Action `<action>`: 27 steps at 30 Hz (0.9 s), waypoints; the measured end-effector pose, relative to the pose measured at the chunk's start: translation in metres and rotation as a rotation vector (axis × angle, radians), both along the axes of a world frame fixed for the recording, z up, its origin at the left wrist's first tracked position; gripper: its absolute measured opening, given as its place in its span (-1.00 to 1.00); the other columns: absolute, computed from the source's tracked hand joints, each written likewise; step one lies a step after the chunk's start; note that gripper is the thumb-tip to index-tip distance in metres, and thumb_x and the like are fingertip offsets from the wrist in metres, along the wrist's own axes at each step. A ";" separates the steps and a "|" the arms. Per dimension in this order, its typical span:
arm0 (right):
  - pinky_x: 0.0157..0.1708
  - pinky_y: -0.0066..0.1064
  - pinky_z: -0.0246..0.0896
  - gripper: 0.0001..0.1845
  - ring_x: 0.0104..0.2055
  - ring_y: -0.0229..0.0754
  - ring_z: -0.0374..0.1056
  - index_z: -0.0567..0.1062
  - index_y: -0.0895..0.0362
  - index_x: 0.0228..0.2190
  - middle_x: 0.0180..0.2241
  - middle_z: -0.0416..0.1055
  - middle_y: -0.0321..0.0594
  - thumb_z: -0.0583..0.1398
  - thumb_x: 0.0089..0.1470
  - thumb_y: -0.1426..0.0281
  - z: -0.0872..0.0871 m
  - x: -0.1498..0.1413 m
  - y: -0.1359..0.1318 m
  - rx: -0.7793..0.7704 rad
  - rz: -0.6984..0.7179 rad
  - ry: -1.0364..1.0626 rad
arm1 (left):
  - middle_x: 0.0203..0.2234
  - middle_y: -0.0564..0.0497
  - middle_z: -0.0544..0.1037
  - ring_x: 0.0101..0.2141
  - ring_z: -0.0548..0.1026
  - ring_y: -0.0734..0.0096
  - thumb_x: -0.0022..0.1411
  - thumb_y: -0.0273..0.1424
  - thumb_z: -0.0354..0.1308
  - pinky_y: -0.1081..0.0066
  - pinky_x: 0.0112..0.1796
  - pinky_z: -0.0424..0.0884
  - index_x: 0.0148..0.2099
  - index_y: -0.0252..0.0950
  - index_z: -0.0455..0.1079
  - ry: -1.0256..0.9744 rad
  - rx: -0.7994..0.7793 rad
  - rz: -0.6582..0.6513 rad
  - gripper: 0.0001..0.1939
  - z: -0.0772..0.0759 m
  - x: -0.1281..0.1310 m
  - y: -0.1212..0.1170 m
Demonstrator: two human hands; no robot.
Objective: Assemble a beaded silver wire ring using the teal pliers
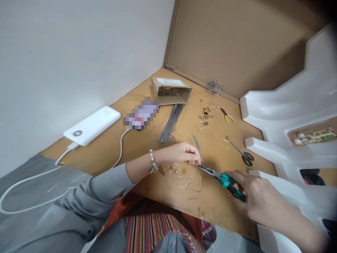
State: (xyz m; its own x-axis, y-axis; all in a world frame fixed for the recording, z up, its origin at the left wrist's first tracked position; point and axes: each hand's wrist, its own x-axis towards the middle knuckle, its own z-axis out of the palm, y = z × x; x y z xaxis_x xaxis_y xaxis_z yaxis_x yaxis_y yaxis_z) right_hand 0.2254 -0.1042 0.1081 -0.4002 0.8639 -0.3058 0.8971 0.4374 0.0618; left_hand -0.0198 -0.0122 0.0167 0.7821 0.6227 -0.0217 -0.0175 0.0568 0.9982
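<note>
My left hand (181,153), with a bead bracelet at the wrist, is pinched shut on a thin piece of wire (195,162) over the brown cardboard work surface (147,147). My right hand (252,196) is wrapped round the teal handles of needle-nose pliers (222,179), whose tip meets the wire at my left fingertips. Bent wire loops with clear beads (189,181) lie just below both hands.
A bundle of straight wires (171,123) spills from a small cardboard box (171,90). Black rings (205,116), yellow-handled pliers (226,116), scissors (243,154) and a wire tangle (214,86) lie beyond. A white power bank (92,124) with cable sits left; white foam packing (289,105) stands right.
</note>
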 end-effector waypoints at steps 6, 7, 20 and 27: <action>-0.51 -0.39 0.08 -0.63 -0.50 -0.20 0.34 0.41 0.13 -0.20 -0.43 0.41 -0.24 0.10 -0.14 0.49 0.004 -0.002 -0.001 -0.015 0.013 0.009 | -0.38 -0.04 0.58 -0.41 0.42 0.57 0.23 -0.45 0.10 0.51 -0.31 0.35 -0.33 -0.39 0.50 -0.003 0.006 -0.012 -0.83 -0.001 0.000 0.001; -0.51 -0.39 0.08 -0.62 -0.50 -0.20 0.34 0.41 0.13 -0.19 -0.43 0.41 -0.24 0.10 -0.14 0.50 0.003 -0.001 -0.001 -0.016 0.014 0.014 | -0.38 -0.04 0.58 -0.41 0.42 0.57 0.23 -0.45 0.10 0.50 -0.31 0.35 -0.34 -0.38 0.50 -0.005 0.002 -0.010 -0.83 -0.001 0.000 0.001; -0.51 -0.35 0.09 -0.66 -0.49 -0.12 0.38 0.43 0.06 -0.23 -0.47 0.43 -0.26 0.11 -0.14 0.46 0.002 -0.003 -0.006 -0.074 -0.111 0.011 | -0.35 -0.03 0.56 -0.45 0.38 0.62 0.24 -0.47 0.08 0.52 -0.32 0.33 -0.36 -0.40 0.46 -0.050 -0.032 0.012 -0.83 -0.002 0.000 0.001; -0.53 -0.40 0.12 -0.62 -0.49 -0.18 0.39 0.43 0.05 -0.19 -0.46 0.44 -0.27 0.09 -0.12 0.48 0.011 -0.005 -0.006 -0.091 -0.172 0.091 | -0.37 -0.02 0.55 -0.45 0.37 0.61 0.25 -0.40 0.08 0.52 -0.33 0.31 -0.33 -0.38 0.46 -0.059 -0.014 0.011 -0.81 -0.005 -0.001 0.003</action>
State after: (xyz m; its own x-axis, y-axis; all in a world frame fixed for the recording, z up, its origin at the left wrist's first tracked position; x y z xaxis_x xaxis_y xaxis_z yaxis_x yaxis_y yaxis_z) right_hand 0.2204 -0.1102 0.1193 -0.2783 0.8925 -0.3550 0.9593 0.2769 -0.0559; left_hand -0.0212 -0.0088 0.0114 0.7752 0.6315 0.0155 -0.0766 0.0697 0.9946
